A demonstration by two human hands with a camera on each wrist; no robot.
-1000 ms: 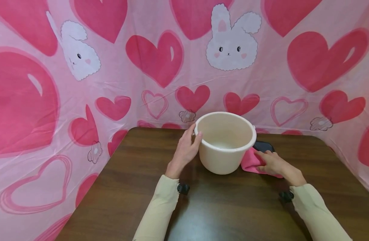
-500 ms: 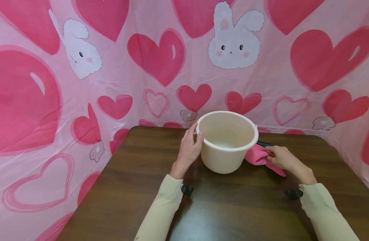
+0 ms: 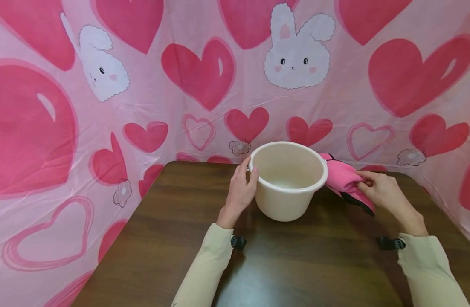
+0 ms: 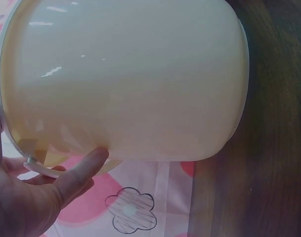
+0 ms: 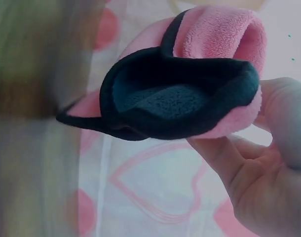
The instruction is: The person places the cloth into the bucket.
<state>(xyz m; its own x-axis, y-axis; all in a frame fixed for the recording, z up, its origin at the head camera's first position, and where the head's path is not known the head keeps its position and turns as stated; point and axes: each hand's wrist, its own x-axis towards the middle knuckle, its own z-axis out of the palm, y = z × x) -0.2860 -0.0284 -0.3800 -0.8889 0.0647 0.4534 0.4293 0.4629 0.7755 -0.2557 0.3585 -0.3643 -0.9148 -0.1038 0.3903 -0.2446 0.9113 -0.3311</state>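
A cream plastic bucket point(image 3: 282, 204) stands upright on the brown table. My left hand point(image 3: 240, 187) holds its left rim; in the left wrist view, one finger point(image 4: 89, 168) lies against the outer wall, near the end of the bucket's handle point(image 4: 47, 172). To the right of the bucket, my right hand point(image 3: 388, 194) pinches a folded pink cloth point(image 3: 342, 175) that hangs raised above the table. Seen from the right wrist, the fleecy cloth point(image 5: 219, 37) has black edging and a dark inner side, with thumb and fingers at its folded end. Part of the cloth is hidden behind the bucket's rim.
The brown wooden table point(image 3: 296, 264) reaches back to a pink fabric backdrop point(image 3: 204, 140) printed with hearts and rabbits. A black wrist camera point(image 3: 239, 243) sits at the left sleeve, and another camera point(image 3: 390, 244) at the right.
My right hand has taken hold of the pink cloth and lifted it off the table, up and to the right. The left hand and the bucket have stayed nearly in place.
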